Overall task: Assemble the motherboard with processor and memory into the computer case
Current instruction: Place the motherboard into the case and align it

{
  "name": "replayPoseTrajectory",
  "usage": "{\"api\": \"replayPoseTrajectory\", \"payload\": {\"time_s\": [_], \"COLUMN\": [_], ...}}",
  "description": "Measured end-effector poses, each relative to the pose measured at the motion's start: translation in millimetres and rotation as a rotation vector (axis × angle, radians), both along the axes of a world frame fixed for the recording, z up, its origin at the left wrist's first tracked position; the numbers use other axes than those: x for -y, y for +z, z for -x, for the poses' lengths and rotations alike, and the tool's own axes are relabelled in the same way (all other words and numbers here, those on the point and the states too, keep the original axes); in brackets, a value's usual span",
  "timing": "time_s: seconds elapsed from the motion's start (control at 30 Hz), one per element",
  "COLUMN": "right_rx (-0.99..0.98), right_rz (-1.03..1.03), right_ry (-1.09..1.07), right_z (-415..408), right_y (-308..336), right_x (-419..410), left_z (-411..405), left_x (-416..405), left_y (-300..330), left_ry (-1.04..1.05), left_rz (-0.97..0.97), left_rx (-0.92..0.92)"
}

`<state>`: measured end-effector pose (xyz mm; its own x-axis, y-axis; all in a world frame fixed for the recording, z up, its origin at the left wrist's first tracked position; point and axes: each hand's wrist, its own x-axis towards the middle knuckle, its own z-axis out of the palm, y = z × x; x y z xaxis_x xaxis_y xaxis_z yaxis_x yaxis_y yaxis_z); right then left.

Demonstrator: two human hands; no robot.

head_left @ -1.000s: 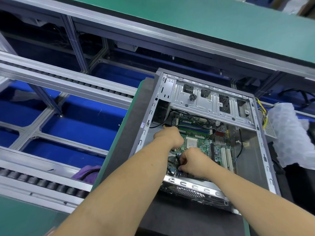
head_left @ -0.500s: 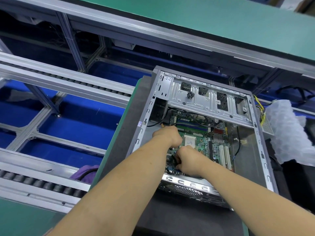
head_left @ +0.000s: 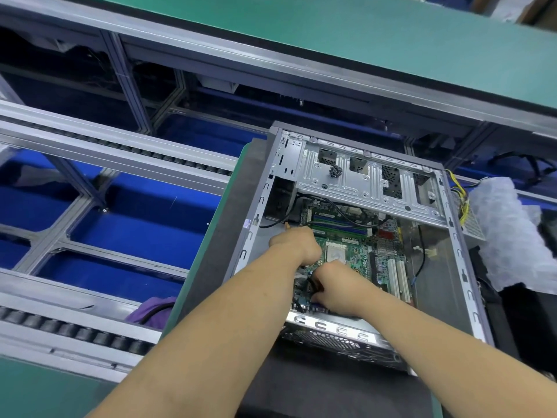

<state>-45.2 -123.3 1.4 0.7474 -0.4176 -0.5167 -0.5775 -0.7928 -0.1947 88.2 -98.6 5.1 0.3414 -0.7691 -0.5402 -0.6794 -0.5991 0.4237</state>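
A grey computer case (head_left: 458, 254) lies open on a dark mat (head_left: 229, 224). The green motherboard (head_left: 358, 257) sits inside it, with memory sticks (head_left: 337, 224) at the far end and the silver processor socket (head_left: 336, 253) in the middle. My left hand (head_left: 297, 245) is curled down over the board's left edge beside the socket. My right hand (head_left: 339, 289) is fisted at the board's near left corner, its thumb and fingers closed around a black cable (head_left: 313, 285). Both hands hide the board beneath them.
The metal drive cage (head_left: 361, 182) spans the case's far end, with thin black wires running under it. Bubble wrap (head_left: 506, 230) and yellow cables (head_left: 461, 194) lie to the right. Roller conveyor rails (head_left: 90, 333) run on the left. A purple item (head_left: 150, 309) sits by the bench edge.
My right hand has shifted slightly up the board towards my left hand. My left hand stays at the board's left edge, fingers curled further down.
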Motion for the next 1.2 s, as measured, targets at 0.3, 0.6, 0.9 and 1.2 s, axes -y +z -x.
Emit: {"api": "replayPoseTrajectory", "payload": {"time_s": [0.3, 0.6, 0.9, 1.2], "right_rx": [-0.026, -0.041, 0.204, -0.052], "right_rz": [0.012, -0.019, -0.078, 0.221], "right_ry": [0.013, -0.028, -0.295, -0.636], "right_z": [-4.4, -10.4, 18.7, 79.1], "right_y": [-0.8, 4.5, 21.9, 21.7], "right_x": [-3.1, -6.9, 25.3, 61.4], "left_z": [0.5, -1.6, 0.2, 24.9], "left_x": [1.9, -2.9, -10.4, -9.0], "left_y": [-1.4, 1.0, 12.8, 24.6], "left_ry": [0.001, 0.0, 0.019, -0.013], "left_rz": [0.005, 0.012, 0.13, 0.148], "left_rx": [-0.004, 0.008, 0.045, 0.302]}}
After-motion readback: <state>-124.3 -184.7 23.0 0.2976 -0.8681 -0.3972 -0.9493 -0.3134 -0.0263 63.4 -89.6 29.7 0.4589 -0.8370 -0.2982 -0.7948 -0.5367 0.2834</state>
